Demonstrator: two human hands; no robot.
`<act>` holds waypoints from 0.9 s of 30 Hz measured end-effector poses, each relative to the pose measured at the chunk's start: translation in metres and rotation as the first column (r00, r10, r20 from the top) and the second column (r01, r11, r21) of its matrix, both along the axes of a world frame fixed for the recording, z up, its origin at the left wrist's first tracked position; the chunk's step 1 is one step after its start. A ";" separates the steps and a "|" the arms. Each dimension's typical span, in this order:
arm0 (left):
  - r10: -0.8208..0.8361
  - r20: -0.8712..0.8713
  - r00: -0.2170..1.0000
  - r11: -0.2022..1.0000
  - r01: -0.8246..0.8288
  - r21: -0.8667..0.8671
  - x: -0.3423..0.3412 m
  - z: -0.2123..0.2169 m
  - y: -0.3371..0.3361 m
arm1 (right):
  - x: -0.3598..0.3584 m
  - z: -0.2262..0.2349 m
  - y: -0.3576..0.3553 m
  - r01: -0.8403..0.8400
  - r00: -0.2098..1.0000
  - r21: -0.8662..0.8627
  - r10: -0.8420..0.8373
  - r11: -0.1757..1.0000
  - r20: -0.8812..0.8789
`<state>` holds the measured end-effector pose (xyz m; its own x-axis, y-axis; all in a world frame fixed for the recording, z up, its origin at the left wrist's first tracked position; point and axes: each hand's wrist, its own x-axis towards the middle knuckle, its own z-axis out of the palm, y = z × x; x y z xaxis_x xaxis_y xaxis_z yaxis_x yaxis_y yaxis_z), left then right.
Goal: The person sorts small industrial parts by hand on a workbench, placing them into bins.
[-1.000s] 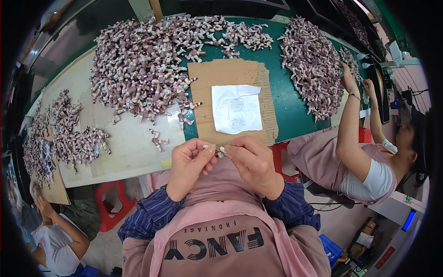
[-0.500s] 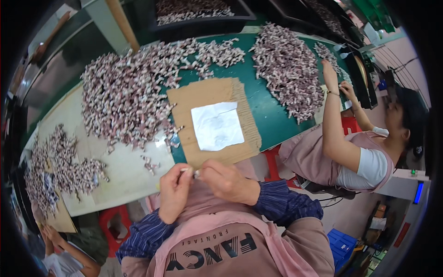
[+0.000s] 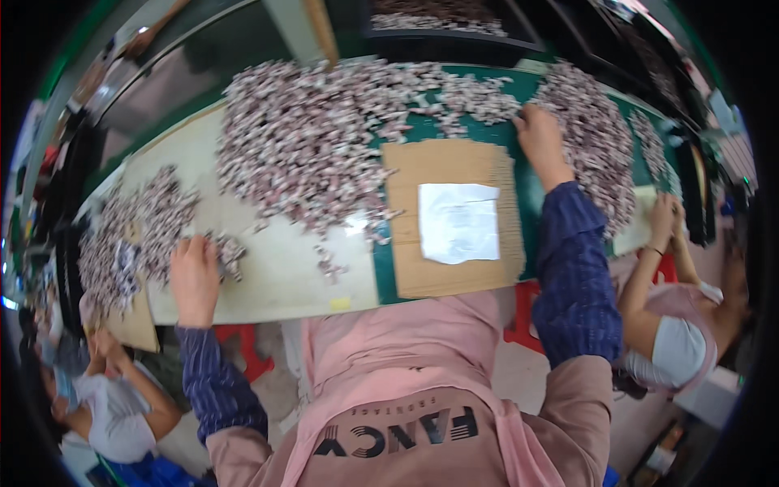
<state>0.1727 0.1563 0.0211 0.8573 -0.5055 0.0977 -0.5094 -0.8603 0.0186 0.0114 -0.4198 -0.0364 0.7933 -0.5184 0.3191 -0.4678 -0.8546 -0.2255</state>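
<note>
My left hand [image 3: 195, 280] reaches out over the pale left part of the table, its fingers curled together beside a small heap [image 3: 166, 215] of mottled brown-and-white pieces. Whatever it may pinch is hidden. My right hand [image 3: 542, 142] is stretched far forward, fingers closed, between the right end of the big heap [image 3: 300, 146] and the tall right heap [image 3: 588, 146] of the same small pieces. I cannot make out what lies in its fingertips. Between my arms, a creased white sheet [image 3: 459, 223] rests on a brown cardboard piece [image 3: 406, 268].
Dark trays [image 3: 454, 40] of similar pieces stand beyond the table. One co-worker [image 3: 677, 316] sits at the right, another [image 3: 122, 390] at the left, both with hands near the table. Red stools [image 3: 523, 321] stand under the near edge. A yellow patch [image 3: 340, 304] marks that edge.
My hands were together before my chest, pinching a small pale piece. They have parted: the left went out to the left heap, the right forward and right. The view has shifted left.
</note>
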 end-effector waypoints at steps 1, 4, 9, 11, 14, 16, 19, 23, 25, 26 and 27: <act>-0.012 0.119 0.993 0.999 0.016 -0.033 -0.004 0.004 -0.003 | 0.006 -0.004 0.001 -0.042 0.999 -0.077 0.043 0.996 0.013; -0.070 0.190 0.979 0.957 0.120 -0.264 -0.030 0.005 -0.035 | 0.009 -0.002 0.002 -0.032 0.999 -0.068 0.030 0.997 -0.034; -0.267 -0.259 0.928 0.857 0.106 -0.504 -0.093 -0.009 -0.094 | -0.006 0.002 0.017 -0.043 0.999 -0.081 0.043 0.996 -0.009; -0.305 -0.291 0.907 0.849 0.120 -0.515 -0.100 -0.014 -0.105 | -0.016 0.008 0.023 -0.067 0.992 0.122 0.054 0.990 0.111; -0.405 -0.258 0.877 0.830 0.234 -0.506 -0.097 -0.020 -0.096 | -0.033 0.013 0.042 -0.196 0.951 0.681 -0.032 0.705 0.307; -0.402 -0.281 0.872 0.839 0.228 -0.493 -0.094 -0.018 -0.094 | -0.045 0.022 0.056 -0.219 0.948 0.790 -0.067 0.573 0.311; -0.361 -0.365 0.858 0.838 0.127 -0.530 -0.095 -0.016 -0.092 | -0.063 0.025 0.069 -0.262 0.933 0.851 -0.108 0.456 0.345; -0.247 -0.344 0.906 0.860 0.041 -0.509 -0.094 -0.028 -0.084 | -0.091 0.020 0.070 -0.166 0.961 0.857 -0.114 0.487 0.251; -0.169 -0.183 0.969 0.867 0.057 -0.495 -0.093 -0.032 -0.081 | -0.102 0.018 0.074 -0.092 0.969 0.802 -0.133 0.591 0.209; -0.173 -0.182 0.968 0.867 0.062 -0.494 -0.093 -0.035 -0.076 | -0.107 0.016 0.076 -0.018 0.975 0.731 -0.152 0.682 0.165; -0.161 -0.127 0.979 0.880 0.084 -0.468 -0.093 -0.038 -0.068 | -0.109 0.014 0.078 -0.016 0.974 0.733 -0.156 0.680 0.166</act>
